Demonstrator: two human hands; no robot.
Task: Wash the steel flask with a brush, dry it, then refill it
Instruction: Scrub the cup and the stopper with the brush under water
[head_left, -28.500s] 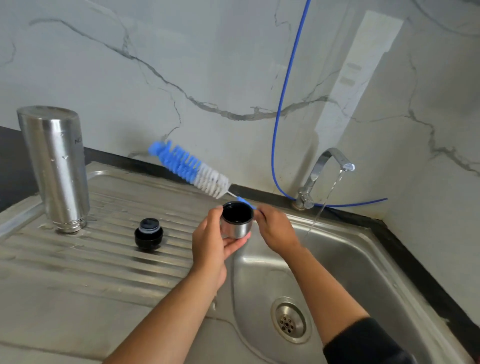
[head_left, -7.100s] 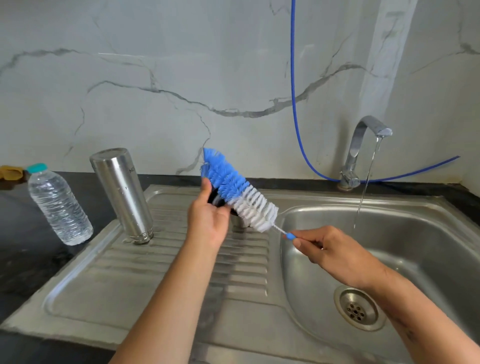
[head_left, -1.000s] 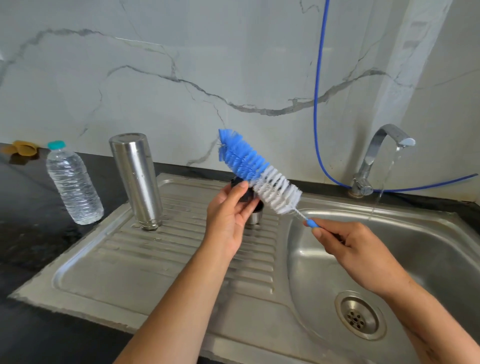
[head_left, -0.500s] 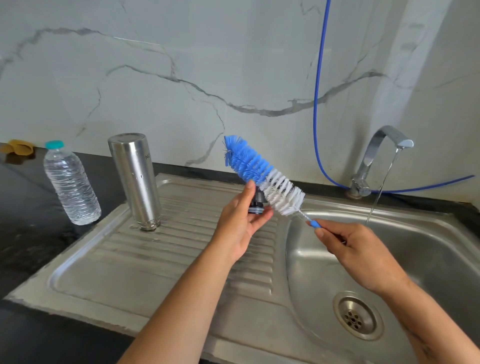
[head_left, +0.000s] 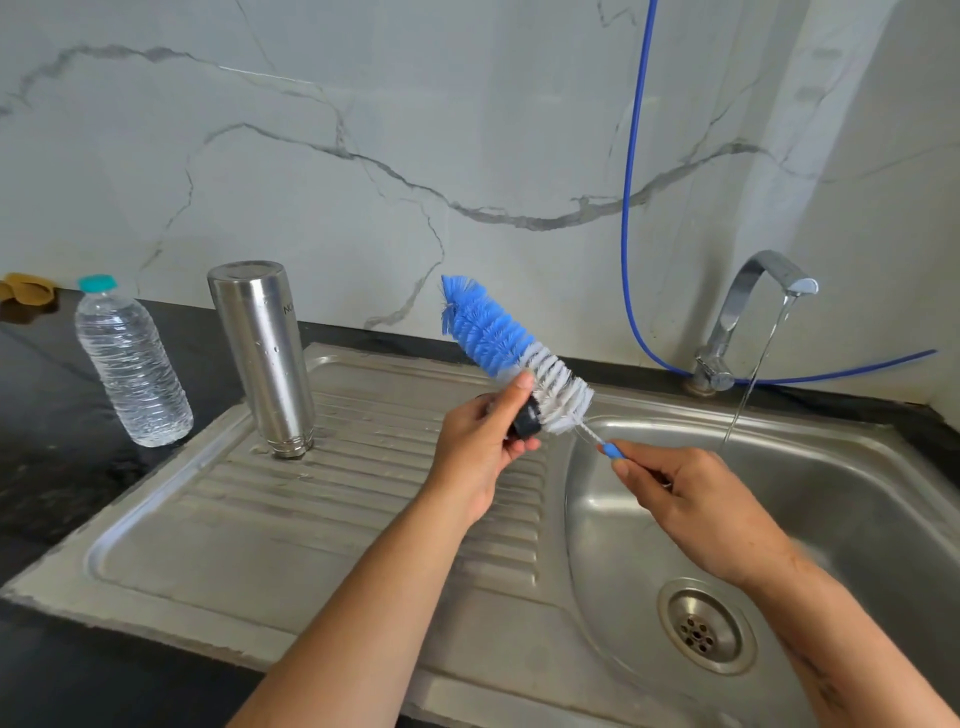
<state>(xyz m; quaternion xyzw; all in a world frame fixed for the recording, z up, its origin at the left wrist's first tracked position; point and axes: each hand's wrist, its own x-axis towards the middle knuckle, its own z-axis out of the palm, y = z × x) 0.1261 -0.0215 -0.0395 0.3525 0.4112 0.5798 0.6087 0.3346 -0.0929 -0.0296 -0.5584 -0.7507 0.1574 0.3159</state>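
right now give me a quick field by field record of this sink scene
left hand: holds black stopper against bristles
right hand: holds bottle brush by its blue handle
steel flask: upside down on drainboard, apart from hands
water bottle: upright on black counter, capped
tap: running into sink basin

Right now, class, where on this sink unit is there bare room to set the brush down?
The ribbed drainboard lies bare in front of the upturned flask, left of the basin. Crowded: the counter corner with the water bottle, and under the running tap.
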